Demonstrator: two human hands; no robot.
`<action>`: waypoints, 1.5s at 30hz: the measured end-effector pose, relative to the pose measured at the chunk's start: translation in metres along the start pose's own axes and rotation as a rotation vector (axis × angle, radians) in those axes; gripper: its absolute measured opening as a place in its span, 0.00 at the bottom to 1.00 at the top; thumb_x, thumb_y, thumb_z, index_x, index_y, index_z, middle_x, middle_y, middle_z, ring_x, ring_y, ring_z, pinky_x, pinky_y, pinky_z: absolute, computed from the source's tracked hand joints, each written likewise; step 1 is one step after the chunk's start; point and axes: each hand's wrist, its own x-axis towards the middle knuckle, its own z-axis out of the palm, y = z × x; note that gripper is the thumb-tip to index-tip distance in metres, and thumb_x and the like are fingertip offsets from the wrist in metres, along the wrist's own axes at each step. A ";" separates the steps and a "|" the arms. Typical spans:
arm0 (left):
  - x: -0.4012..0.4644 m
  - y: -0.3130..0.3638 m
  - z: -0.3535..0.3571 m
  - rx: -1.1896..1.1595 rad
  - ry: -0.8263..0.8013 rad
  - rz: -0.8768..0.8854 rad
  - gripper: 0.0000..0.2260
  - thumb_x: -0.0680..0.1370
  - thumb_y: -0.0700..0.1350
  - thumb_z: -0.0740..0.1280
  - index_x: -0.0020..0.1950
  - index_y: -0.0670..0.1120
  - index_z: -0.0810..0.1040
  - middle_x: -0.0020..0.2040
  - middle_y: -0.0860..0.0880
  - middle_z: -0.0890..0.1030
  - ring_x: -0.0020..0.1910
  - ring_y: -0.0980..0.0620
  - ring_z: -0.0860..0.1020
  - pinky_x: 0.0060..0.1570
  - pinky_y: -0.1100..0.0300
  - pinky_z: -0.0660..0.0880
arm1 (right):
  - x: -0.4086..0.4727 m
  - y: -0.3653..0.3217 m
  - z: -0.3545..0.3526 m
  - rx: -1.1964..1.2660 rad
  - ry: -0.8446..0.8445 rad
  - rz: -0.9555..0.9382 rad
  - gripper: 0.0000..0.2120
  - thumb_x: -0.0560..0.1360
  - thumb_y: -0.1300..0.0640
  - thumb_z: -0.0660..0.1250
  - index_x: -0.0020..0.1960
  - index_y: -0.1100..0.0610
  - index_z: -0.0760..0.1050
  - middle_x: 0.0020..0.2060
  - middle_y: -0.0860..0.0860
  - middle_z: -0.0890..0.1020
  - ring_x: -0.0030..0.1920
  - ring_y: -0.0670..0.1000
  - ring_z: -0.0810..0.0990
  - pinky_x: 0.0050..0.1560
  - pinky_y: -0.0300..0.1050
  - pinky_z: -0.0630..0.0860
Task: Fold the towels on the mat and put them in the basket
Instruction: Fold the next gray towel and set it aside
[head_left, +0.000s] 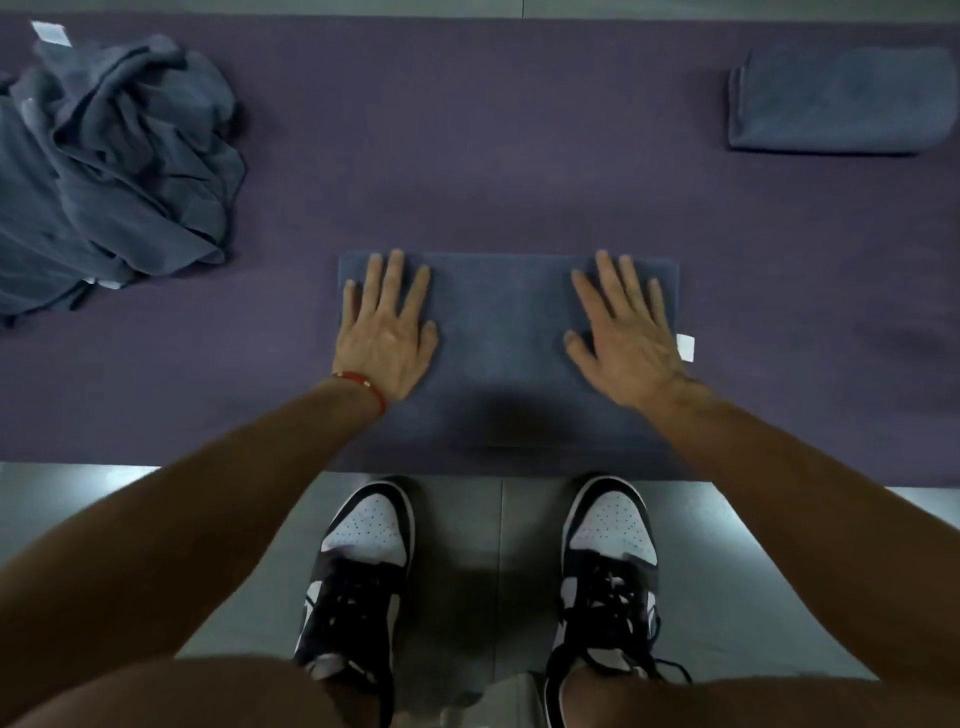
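Both hands flat, fingers spread | left hand, right hand press folded towel | gripping nothing

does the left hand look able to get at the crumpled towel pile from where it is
Probably yes. The left hand lies flat on the half-folded towel, holding nothing, and only bare mat separates it from the crumpled towel pile on its side.

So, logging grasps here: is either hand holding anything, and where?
Nothing is gripped. Left hand and right hand press flat on the folded towel, near its ends.
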 end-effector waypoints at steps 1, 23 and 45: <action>0.013 -0.003 0.006 0.008 -0.034 -0.021 0.29 0.82 0.58 0.48 0.81 0.49 0.47 0.81 0.43 0.46 0.80 0.41 0.44 0.76 0.39 0.46 | 0.008 0.006 0.005 -0.060 -0.018 -0.015 0.35 0.81 0.41 0.53 0.82 0.55 0.48 0.81 0.58 0.44 0.81 0.59 0.42 0.78 0.64 0.45; -0.035 0.002 0.039 0.140 -0.007 0.000 0.32 0.81 0.60 0.46 0.81 0.47 0.45 0.81 0.40 0.46 0.79 0.39 0.44 0.73 0.33 0.47 | -0.027 0.005 0.034 -0.185 -0.024 -0.142 0.34 0.82 0.39 0.51 0.82 0.52 0.46 0.81 0.55 0.47 0.81 0.56 0.43 0.77 0.66 0.49; 0.119 -0.073 -0.074 -0.138 -0.215 0.087 0.07 0.77 0.43 0.71 0.47 0.42 0.76 0.44 0.42 0.77 0.44 0.45 0.74 0.49 0.53 0.69 | 0.073 0.091 -0.060 0.371 -0.239 0.354 0.09 0.72 0.51 0.77 0.49 0.52 0.80 0.46 0.52 0.81 0.44 0.54 0.78 0.47 0.44 0.71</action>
